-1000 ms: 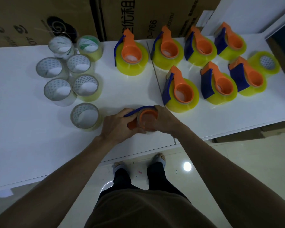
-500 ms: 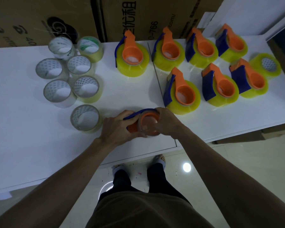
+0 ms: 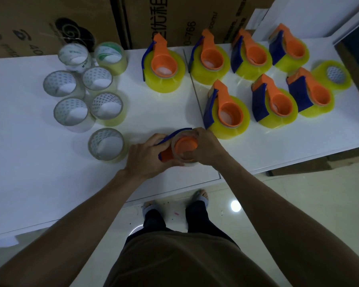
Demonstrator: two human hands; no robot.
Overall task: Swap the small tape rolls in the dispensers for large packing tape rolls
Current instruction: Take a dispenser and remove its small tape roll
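Observation:
Near the table's front edge I hold an orange and blue tape dispenser (image 3: pixel 183 145) with a small clear tape roll (image 3: pixel 190 163) around its hub. My left hand (image 3: pixel 148 155) grips the dispenser's orange handle end. My right hand (image 3: pixel 207 148) curls round the small roll on the right side. Several small clear rolls (image 3: pixel 106 145) stand at the left. Several dispensers with large yellow rolls (image 3: pixel 164 69) fill the back and right. One large yellow roll (image 3: pixel 333 75) with no dispenser lies at the far right.
The white table (image 3: pixel 39 183) runs across the view, with a seam (image 3: pixel 197 96) down its middle. Cardboard boxes (image 3: pixel 174 17) stand behind it. My legs and feet show below the front edge on a glossy floor.
Both hands keep their hold on the dispenser in the same spot. The small roll now sits slightly higher on the orange hub, with my right hand's fingers shifted round it.

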